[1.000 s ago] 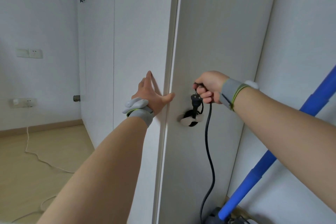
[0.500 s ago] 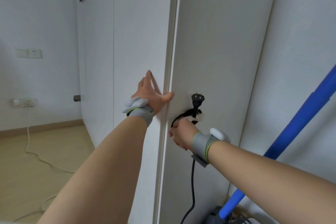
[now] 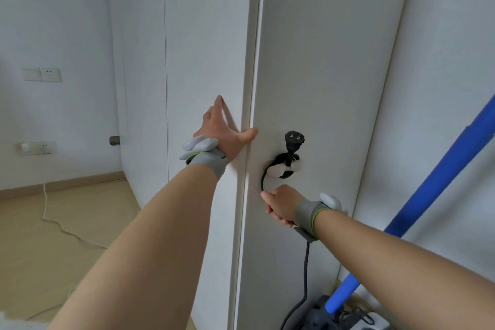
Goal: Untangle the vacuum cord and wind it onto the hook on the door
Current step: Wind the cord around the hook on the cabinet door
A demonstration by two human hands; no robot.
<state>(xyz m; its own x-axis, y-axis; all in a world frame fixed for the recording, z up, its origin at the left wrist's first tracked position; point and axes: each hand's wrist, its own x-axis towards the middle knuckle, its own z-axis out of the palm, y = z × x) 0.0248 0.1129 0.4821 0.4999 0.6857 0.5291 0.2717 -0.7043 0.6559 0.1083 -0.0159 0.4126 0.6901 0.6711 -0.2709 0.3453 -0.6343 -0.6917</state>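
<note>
Rising from the vacuum (image 3: 320,313) on the floor, the black cord (image 3: 305,270) runs up into the right grip (image 3: 280,205), which clenches it just below the white hook (image 3: 277,169) where it loops, plug (image 3: 294,139) pointing up, while the left grip (image 3: 222,132) lies released, flat against the door (image 3: 321,61) edge.
</note>
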